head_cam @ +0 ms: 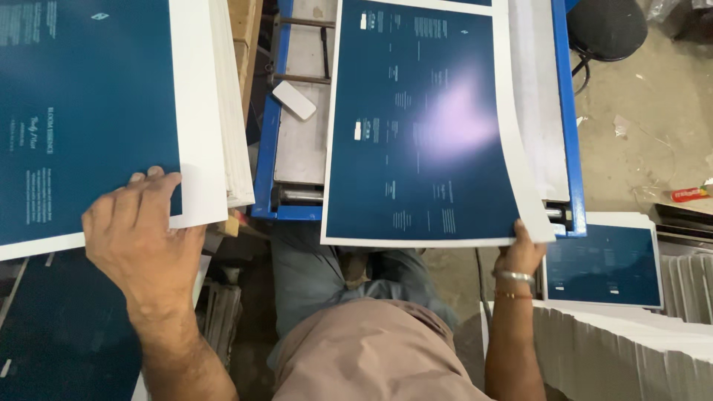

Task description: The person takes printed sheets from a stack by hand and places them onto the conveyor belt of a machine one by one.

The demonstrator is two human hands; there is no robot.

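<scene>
- Sheet (420,126), dark blue with a white border, lies over the blue machine bed (568,111); the right hand (520,252) pinches its near right corner, and that edge already curls upward.
- Risk, as I judge it: held by one corner only, the sheet could sag, crease or slip off the bed, since most of its weight hangs free of the grip.
- Left hand (145,238) rests flat, fingers spread, on the near corner of the top sheet of the left stack (215,111); it presses rather than grasps.
- Risk there: that top sheet overhangs the stack's near edge, so a sideways push from the palm could skew it or slide it off.
- Glare falls across the held sheet's middle, so a scuff or fingerprint on the glossy print would be hard to spot.
- Print on both sheets is small white text in blocks and columns on dark blue; too fine to tell more.
- Third blue printed sheet (601,263) tops a white pile at the right, just beside the right wrist.
- White oblong block (294,99) lies on the grey plate between stack and held sheet.
- Red and yellow tube (691,194) sits on the floor at far right, well apart.
</scene>
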